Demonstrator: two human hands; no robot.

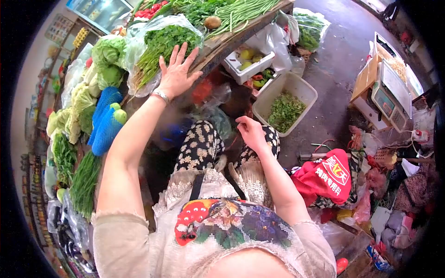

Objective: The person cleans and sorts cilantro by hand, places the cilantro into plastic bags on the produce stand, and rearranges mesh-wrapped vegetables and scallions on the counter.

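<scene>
My left hand (177, 74) is spread flat, its fingers resting on a bundle of leafy green herbs (169, 44) wrapped in a clear plastic bag (134, 34) on the vegetable stand. My right hand (252, 132) hovers by my right knee with its fingers curled in; whether anything is between them is hidden. Just beyond that hand sits a pale plastic bin (308, 99) with chopped green leaves (285, 111) inside. Left of the herbs lie green cabbages (110, 55) and a blue mesh bag (104, 125) holding round green vegetables.
Long beans (243, 16) and a potato (212, 22) lie along the wooden stand edge (232, 41). Below it is a white foam box (250, 67) with yellow-green fruit. A weighing scale (389, 99) stands at right, near a red cloth (324, 178) and heaped bags.
</scene>
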